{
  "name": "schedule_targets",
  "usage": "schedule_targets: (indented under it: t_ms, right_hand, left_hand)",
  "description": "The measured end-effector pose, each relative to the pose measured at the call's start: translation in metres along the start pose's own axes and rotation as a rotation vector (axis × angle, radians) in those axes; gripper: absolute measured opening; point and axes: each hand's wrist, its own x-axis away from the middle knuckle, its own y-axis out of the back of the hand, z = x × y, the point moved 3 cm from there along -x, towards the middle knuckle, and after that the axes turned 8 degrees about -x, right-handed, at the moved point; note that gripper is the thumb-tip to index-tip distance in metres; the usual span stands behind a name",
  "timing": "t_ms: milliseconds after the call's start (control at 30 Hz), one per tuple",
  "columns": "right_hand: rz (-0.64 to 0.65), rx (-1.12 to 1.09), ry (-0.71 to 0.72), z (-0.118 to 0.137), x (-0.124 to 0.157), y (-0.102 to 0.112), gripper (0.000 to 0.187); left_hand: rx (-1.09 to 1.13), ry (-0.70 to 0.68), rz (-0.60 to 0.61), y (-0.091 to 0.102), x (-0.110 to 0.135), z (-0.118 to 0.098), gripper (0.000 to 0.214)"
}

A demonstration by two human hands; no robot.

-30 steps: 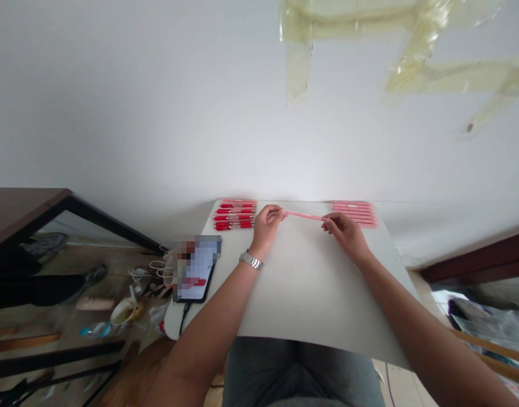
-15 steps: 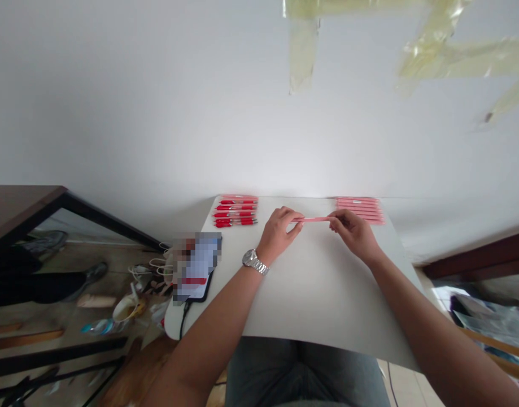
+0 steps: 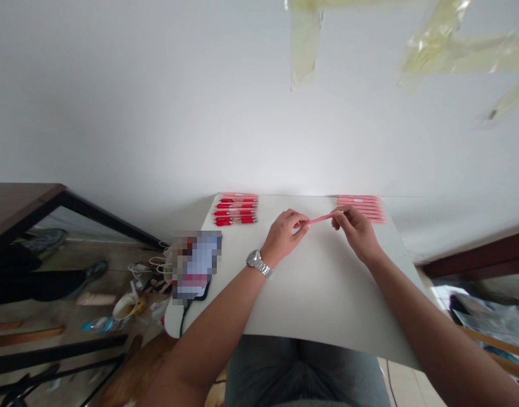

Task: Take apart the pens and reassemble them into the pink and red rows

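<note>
Between my two hands a slim pink pen-like stick [image 3: 321,219] is held above the white table [image 3: 318,294]. My left hand [image 3: 284,234], with a metal watch at its wrist, pinches the left end. The right end sits between the thumb and fingers of my right hand [image 3: 356,229], and the stick slopes up towards it. Behind my right hand lies a row of similar pink sticks [image 3: 361,208]. Several red pens [image 3: 236,213] with clear sections lie in a row at the table's back left, a pink stick [image 3: 240,195] beyond them.
A blurred-out phone [image 3: 197,265] with a black cable [image 3: 184,316] lies at the table's left edge. The white wall [image 3: 242,113] with yellowed tape [image 3: 305,51] rises behind the table. A dark desk [image 3: 26,198] stands left, and a cup [image 3: 126,307] is on the floor.
The pink stick has tilted, its right end now higher. Both hands have shifted slightly right, and the left hand has dropped a little.
</note>
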Motion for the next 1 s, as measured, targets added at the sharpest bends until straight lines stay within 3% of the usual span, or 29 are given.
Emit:
schedule_targets:
  t_ms: [333, 600, 767, 1000]
  right_hand:
    - [0.058, 0.045, -0.041, -0.003, 0.003, -0.015, 0.038]
    - [0.047, 0.049, -0.008, -0.002, 0.003, -0.015, 0.037]
    - [0.048, 0.005, 0.003, 0.005, 0.003, -0.014, 0.033]
    - [0.087, 0.003, 0.022, -0.004, 0.006, -0.014, 0.029]
  left_hand:
    - [0.123, 0.048, 0.037, -0.006, -0.001, -0.001, 0.028]
    - [0.172, 0.067, 0.086, -0.01, -0.001, -0.002, 0.03]
    - [0.225, 0.121, 0.032, -0.01, 0.0, 0.001, 0.035]
    - [0.512, 0.259, -0.018, -0.011, -0.002, 0.009, 0.036]
